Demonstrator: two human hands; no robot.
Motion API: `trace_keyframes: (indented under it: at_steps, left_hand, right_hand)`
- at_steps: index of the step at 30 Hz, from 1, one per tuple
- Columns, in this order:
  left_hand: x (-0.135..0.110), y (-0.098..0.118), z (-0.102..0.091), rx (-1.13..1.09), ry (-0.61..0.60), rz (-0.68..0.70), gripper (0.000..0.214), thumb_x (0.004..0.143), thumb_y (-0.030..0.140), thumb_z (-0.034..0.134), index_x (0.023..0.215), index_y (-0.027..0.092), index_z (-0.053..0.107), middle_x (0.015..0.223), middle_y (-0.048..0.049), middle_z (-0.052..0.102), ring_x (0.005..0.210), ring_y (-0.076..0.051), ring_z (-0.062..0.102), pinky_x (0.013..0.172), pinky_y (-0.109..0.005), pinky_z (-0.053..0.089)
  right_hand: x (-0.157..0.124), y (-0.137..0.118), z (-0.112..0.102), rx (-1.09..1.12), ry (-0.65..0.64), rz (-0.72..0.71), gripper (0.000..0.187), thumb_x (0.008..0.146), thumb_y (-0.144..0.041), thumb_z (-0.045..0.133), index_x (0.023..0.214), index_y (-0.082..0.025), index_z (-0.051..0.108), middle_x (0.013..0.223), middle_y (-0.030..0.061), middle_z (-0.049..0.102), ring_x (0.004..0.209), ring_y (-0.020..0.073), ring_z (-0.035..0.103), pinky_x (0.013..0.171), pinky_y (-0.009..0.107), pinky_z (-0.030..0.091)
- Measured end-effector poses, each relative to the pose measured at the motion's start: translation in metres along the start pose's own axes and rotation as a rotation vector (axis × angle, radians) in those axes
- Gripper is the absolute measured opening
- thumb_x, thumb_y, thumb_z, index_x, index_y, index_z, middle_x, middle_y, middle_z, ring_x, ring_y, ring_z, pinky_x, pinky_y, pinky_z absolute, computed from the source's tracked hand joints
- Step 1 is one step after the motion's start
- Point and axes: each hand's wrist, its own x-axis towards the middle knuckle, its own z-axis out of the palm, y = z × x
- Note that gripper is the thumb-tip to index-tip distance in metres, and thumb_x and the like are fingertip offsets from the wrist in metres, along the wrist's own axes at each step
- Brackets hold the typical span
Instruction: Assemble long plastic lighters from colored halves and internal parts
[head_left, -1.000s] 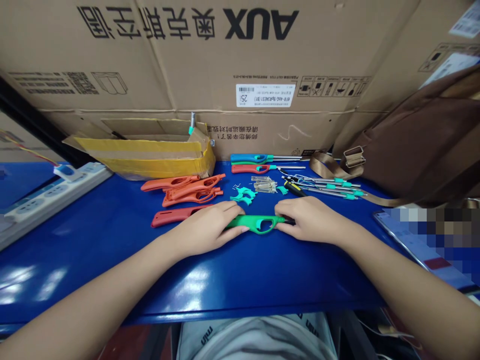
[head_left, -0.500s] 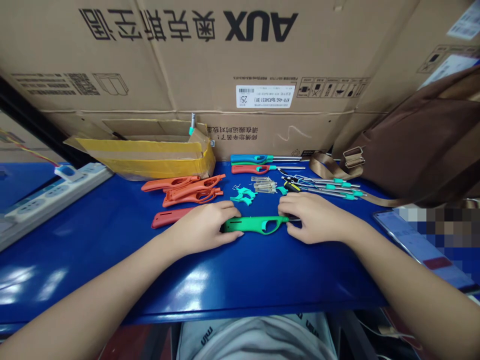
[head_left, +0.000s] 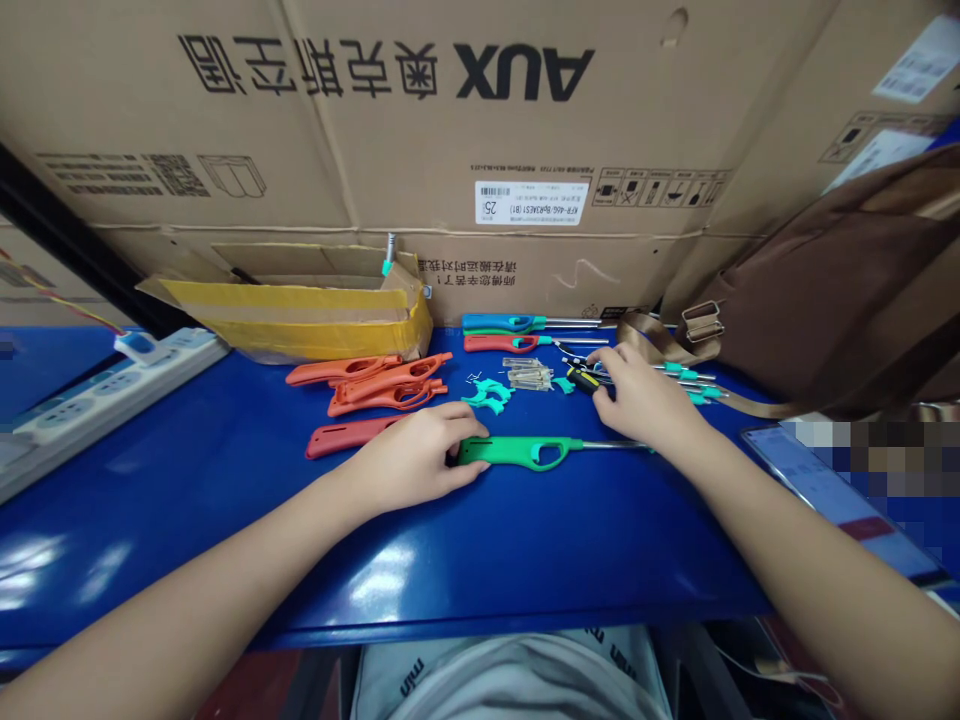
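Observation:
My left hand [head_left: 420, 452] is closed around the rear end of a green gas lighter [head_left: 514, 452]. The lighter lies on its side with a turquoise trigger, and its metal tube points right, the tip partly behind my right wrist. My right hand [head_left: 649, 400] is beyond the tube, thumb and fingers apart, beside a small screwdriver [head_left: 583, 380] with a black and yellow handle. Under and behind that hand lie metal lighter tubes [head_left: 694, 376] with turquoise collars and wires. Turquoise triggers [head_left: 491, 395] and clear fuel tanks [head_left: 531, 374] sit left of the screwdriver.
Orange-red lighter shells [head_left: 386, 385] lie at the left, with a red shell [head_left: 349, 437] partly behind my left hand. Assembled lighters [head_left: 502, 323] rest at the back. Around are a yellow-taped carton [head_left: 300, 315], a power strip [head_left: 161, 365], a phone [head_left: 840, 500] and a brown bag [head_left: 847, 290].
My right hand has let go of the green lighter's tube and moved up and away to the screwdriver, its fingers parting. My left hand still holds the lighter, nearly unmoved.

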Motion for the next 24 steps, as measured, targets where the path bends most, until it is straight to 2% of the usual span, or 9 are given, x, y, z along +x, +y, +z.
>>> trace_keyframes:
  at_steps: [4, 10, 13, 19, 21, 24]
  left_hand:
    - [0.001, 0.000, 0.004, -0.012, 0.028, -0.019, 0.022, 0.090, 0.023, 0.071, 0.111, 0.016, 0.072, 0.095, -0.0046, 0.063, 0.072, -0.013, 0.060, 0.066, -0.026, 0.050]
    - [0.003, 0.001, 0.009, -0.044, 0.057, -0.102, 0.021, 0.085, 0.021, 0.077, 0.105, 0.015, 0.074, 0.089, -0.0024, 0.060, 0.066, -0.012, 0.057, 0.063, -0.026, 0.049]
    - [0.003, 0.003, 0.010, -0.033, 0.057, -0.092, 0.021, 0.085, 0.020, 0.077, 0.105, 0.014, 0.074, 0.091, -0.0027, 0.061, 0.066, -0.012, 0.057, 0.064, -0.025, 0.049]
    - [0.002, 0.006, 0.018, -0.034, 0.089, -0.055, 0.024, 0.086, 0.022, 0.075, 0.109, 0.015, 0.074, 0.096, -0.0034, 0.063, 0.066, -0.011, 0.057, 0.062, -0.024, 0.048]
    - [0.002, 0.006, 0.021, -0.053, 0.102, -0.052, 0.026, 0.087, 0.023, 0.074, 0.111, 0.015, 0.073, 0.099, -0.0040, 0.063, 0.067, -0.011, 0.057, 0.063, -0.025, 0.049]
    - [0.002, 0.005, 0.025, -0.091, 0.121, -0.040, 0.026, 0.086, 0.021, 0.073, 0.111, 0.014, 0.072, 0.098, -0.0038, 0.062, 0.065, -0.010, 0.057, 0.061, -0.024, 0.048]
  right_hand:
    - [0.002, 0.002, 0.003, 0.023, -0.107, 0.020, 0.041, 0.092, -0.017, 0.045, 0.131, -0.013, 0.056, 0.129, 0.0175, 0.063, 0.105, 0.0333, 0.066, 0.064, 0.036, 0.046]
    - [0.005, 0.003, 0.003, 0.045, -0.136, -0.003, 0.036, 0.091, -0.017, 0.049, 0.126, -0.015, 0.059, 0.125, 0.0167, 0.069, 0.106, 0.0328, 0.067, 0.072, 0.036, 0.050]
    - [0.004, 0.000, 0.002, 0.020, -0.149, 0.014, 0.033, 0.090, -0.020, 0.053, 0.122, -0.016, 0.061, 0.121, 0.0151, 0.070, 0.107, 0.0329, 0.067, 0.075, 0.036, 0.050]
    - [0.003, -0.002, 0.005, -0.047, -0.156, 0.029, 0.028, 0.097, -0.025, 0.053, 0.122, -0.015, 0.062, 0.128, 0.0166, 0.067, 0.110, 0.0329, 0.066, 0.077, 0.038, 0.051]
    - [0.003, -0.001, 0.005, -0.044, -0.103, 0.050, 0.028, 0.097, -0.027, 0.053, 0.121, -0.015, 0.063, 0.124, 0.0165, 0.067, 0.105, 0.0328, 0.068, 0.072, 0.038, 0.051]
    - [0.002, -0.001, 0.001, 0.034, 0.138, 0.039, 0.029, 0.093, -0.031, 0.057, 0.117, -0.016, 0.065, 0.114, 0.0143, 0.068, 0.097, 0.0317, 0.068, 0.068, 0.037, 0.051]
